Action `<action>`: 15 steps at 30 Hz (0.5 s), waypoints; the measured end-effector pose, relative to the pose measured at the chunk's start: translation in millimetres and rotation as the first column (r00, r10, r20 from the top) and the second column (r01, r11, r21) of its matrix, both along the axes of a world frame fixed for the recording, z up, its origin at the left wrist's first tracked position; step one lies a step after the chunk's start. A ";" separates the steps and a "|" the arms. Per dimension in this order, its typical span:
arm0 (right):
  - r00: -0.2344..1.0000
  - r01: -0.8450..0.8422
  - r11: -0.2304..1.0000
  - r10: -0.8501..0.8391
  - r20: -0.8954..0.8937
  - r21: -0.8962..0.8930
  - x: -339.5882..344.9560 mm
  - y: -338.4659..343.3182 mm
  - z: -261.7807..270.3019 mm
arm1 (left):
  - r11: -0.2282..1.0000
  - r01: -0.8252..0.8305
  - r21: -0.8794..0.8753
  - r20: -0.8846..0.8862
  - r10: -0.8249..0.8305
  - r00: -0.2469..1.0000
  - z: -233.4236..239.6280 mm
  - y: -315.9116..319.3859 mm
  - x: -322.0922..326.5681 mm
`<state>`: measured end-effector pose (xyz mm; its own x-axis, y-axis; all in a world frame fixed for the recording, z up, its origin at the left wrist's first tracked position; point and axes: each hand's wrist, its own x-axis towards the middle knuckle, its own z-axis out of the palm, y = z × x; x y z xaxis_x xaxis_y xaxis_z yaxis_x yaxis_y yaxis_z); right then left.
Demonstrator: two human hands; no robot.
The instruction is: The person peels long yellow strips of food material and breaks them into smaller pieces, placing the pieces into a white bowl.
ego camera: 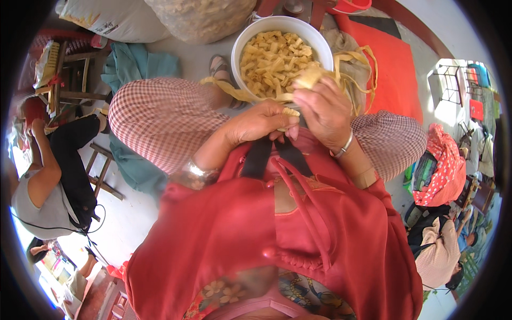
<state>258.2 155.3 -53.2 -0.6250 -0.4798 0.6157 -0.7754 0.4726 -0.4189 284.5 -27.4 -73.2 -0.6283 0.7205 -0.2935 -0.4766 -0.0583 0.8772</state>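
Note:
Between my knees stands a white round tub holding many short folded pieces of yellow strip. My left hand, with a clear shiny cuff at its forearm, is closed around a small pleated yellow piece above my lap. To its right my right hand, wearing a silver bangle, is raised near the tub's rim with a wider yellow piece between its fingers. Long yellow strips trail over the tub's right side, and another one runs across its lower left rim. The material of the strips is unclear.
Large filled plastic sacks stand beyond the tub. Teal cloth lies at the left, near a wooden stool and a seated person. A red mat is on the right floor. Another person sits at lower right.

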 end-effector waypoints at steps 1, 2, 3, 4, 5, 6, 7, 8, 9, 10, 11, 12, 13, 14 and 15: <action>0.998 -0.035 0.999 0.036 -0.049 0.012 -4.8 -9.0 4.7 | 1.000 0.017 -0.013 -0.030 -0.018 0.999 -0.6 0.8 -0.4; 0.993 -0.069 0.997 0.072 -0.098 0.028 -10.0 -20.9 9.3 | 0.999 -0.011 -0.043 -0.032 0.010 0.999 0.3 0.6 1.2; 0.981 -0.090 0.996 0.090 -0.171 0.012 -17.7 -38.8 14.8 | 0.996 -0.044 -0.076 -0.037 0.041 0.998 1.0 2.6 3.8; 0.965 -0.182 0.982 0.169 -0.200 -0.051 -26.8 -61.0 27.3 | 0.991 -0.081 -0.110 -0.041 0.077 0.996 2.6 4.1 6.7; 0.964 -0.178 0.982 0.162 -0.210 -0.062 -31.6 -93.9 35.5 | 0.987 -0.104 -0.120 -0.035 0.101 0.994 2.5 0.7 9.2; 0.941 -0.250 0.964 0.221 -0.257 -0.087 -36.4 -133.8 48.7 | 0.989 -0.113 -0.098 0.001 0.114 0.994 2.6 -3.0 9.8; 0.916 -0.343 0.925 0.291 -0.276 -0.163 -27.7 -169.9 69.2 | 0.989 -0.122 -0.079 0.038 0.125 0.991 2.7 -5.4 11.5; 0.826 -0.523 0.852 0.505 -0.250 -0.003 -20.6 -190.3 97.4 | 0.992 -0.123 -0.018 0.089 0.125 0.988 0.0 -9.9 11.1; 0.803 -0.561 0.828 0.542 -0.248 -0.006 -8.5 -208.9 111.1 | 0.994 -0.107 0.014 0.148 0.104 0.984 2.8 -8.1 10.0; 0.805 -0.565 0.824 0.562 -0.187 0.044 5.3 -235.2 113.1 | 0.993 -0.098 0.070 0.211 0.081 0.974 1.9 -6.7 7.7; 0.848 -0.491 0.864 0.503 -0.165 0.112 23.3 -246.7 112.2 | 0.988 -0.100 0.120 0.275 0.063 0.959 0.2 -4.9 6.0; 0.838 -0.539 0.837 0.544 -0.034 0.093 29.4 -246.9 112.0 | 0.977 -0.136 0.163 0.337 0.075 0.938 -3.2 -8.5 8.6; 0.810 -0.585 0.808 0.578 0.097 0.069 34.1 -247.5 112.0 | 0.966 -0.181 0.184 0.379 0.100 0.920 -6.1 -11.1 10.9; 0.791 -0.610 0.791 0.611 -0.017 0.047 31.4 -239.0 100.7 | 0.955 -0.227 0.193 0.392 0.137 0.910 -8.2 -13.6 10.0; 0.741 -0.664 0.747 0.660 -0.125 0.010 21.8 -217.1 89.9 | 0.933 -0.311 0.183 0.396 0.220 0.892 -12.4 -18.1 13.1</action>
